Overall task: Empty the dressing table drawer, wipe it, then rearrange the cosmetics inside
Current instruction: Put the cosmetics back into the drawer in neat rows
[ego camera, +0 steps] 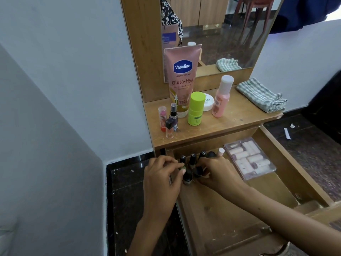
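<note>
Arranging: small dark-capped bottles (192, 159) are being lined up in the open drawer (217, 209), at its far-left corner, about 11 o'clock of the drawer floor.
Left hand: the left hand (162, 174) has its fingers curled narrow, pinching one bottle at the left end of the cluster.
Right hand: the right hand (215, 170) is closed around a dark bottle in the front row; exactly which fingers grip it is hidden.
Already in drawer: a clear case of pale tubes (249, 159) lies at 1 o'clock of the drawer, apart from the bottles.
Stage, judged: emptying and wiping look done, since the drawer floor is mostly bare and the striped cloth (262, 95) sits folded on the tabletop (230, 119) at 2 o'clock.
Left to do: the Vaseline tube (181, 74), green stick (195, 108), pink bottle (221, 97), white jar (208, 102) and small sprays (170, 119) on the tabletop are not yet put back.
</note>
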